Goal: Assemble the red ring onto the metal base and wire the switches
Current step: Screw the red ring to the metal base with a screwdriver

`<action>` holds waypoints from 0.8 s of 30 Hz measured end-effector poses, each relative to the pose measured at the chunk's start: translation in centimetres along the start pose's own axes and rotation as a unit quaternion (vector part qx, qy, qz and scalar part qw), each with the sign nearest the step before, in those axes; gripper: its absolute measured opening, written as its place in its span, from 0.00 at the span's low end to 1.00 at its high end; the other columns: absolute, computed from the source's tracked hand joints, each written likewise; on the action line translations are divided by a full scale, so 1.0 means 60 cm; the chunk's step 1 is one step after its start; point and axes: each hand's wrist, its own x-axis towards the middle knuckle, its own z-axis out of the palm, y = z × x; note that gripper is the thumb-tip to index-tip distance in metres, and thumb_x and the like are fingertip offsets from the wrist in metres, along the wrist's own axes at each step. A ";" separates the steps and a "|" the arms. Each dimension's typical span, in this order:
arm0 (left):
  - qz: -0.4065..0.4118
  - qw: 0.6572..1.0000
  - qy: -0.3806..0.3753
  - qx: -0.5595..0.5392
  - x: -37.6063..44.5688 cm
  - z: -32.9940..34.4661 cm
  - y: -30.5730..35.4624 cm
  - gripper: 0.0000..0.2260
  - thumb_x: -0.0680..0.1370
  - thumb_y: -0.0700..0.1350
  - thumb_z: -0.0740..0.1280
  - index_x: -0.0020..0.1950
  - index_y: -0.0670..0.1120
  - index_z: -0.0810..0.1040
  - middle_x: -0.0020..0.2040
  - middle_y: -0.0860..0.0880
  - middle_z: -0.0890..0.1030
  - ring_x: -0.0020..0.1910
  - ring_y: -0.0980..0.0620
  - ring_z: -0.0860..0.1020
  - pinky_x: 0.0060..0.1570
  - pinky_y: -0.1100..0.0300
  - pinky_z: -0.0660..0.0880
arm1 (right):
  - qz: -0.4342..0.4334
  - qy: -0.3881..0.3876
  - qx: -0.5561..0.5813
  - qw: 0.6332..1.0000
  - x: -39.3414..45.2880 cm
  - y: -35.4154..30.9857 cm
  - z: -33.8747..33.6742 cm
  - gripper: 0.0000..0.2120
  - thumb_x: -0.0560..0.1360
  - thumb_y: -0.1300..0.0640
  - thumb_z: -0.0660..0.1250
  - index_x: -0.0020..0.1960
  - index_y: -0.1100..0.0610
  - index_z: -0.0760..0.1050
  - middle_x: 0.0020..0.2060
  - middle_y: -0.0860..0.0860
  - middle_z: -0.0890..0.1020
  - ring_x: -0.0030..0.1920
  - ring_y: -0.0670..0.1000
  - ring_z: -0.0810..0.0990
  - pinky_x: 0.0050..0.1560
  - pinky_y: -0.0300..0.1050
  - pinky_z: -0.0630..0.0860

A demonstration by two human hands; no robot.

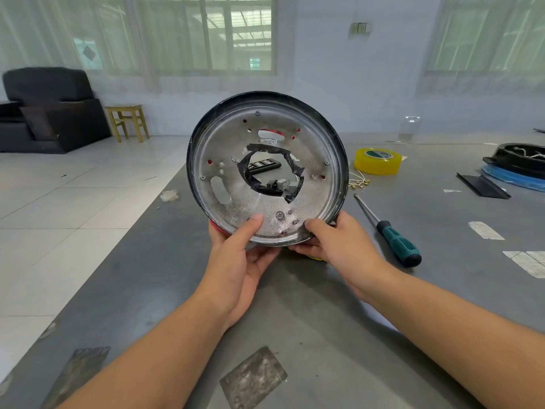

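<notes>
Grey desk (295, 305) underneath, and the metal base (267, 168) is held up on edge above it, red ring (216, 228) just peeking out behind. Left hand (239, 258) and right hand (333, 240) both grip its lower rim, thumbs on the inside. Screwdriver (389, 231) lies off to the right.

Metal base (267, 169) upright btwn left hand (237, 255) & right hand (333, 242) — thumbs on rim

One metal base (267, 169), one screwdriver (389, 231), one tape roll (377, 160). Two hands: left hand (239, 255), right hand (339, 243). One stool (127, 121), one armchair (50, 110).
</notes>
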 end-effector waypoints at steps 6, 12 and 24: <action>-0.005 0.999 0.047 0.027 0.005 -0.001 -0.004 0.20 0.81 0.35 0.69 0.71 0.49 0.71 0.61 0.44 0.87 0.57 0.43 0.87 0.56 0.43 0.84 | -0.021 0.010 -0.026 0.999 0.004 0.008 -0.003 0.09 0.79 0.63 0.67 0.58 0.54 0.77 0.50 0.52 0.88 0.48 0.55 0.88 0.44 0.46 0.85; 0.002 0.996 0.086 0.022 0.018 -0.012 0.007 0.19 0.82 0.33 0.68 0.71 0.47 0.74 0.59 0.45 0.87 0.55 0.45 0.87 0.45 0.52 0.85 | -0.001 0.003 -0.144 0.990 0.002 -0.014 -0.008 0.23 0.77 0.32 0.64 0.57 0.51 0.78 0.46 0.52 0.88 0.39 0.57 0.88 0.38 0.44 0.84; 0.029 0.994 0.100 0.021 0.060 -0.015 0.011 0.22 0.82 0.33 0.68 0.72 0.49 0.71 0.64 0.46 0.84 0.60 0.45 0.85 0.48 0.49 0.86 | -0.093 0.231 -0.409 0.878 0.113 -0.098 -0.238 0.07 0.79 0.50 0.65 0.45 0.48 0.81 0.40 0.45 0.86 0.42 0.45 0.84 0.57 0.58 0.81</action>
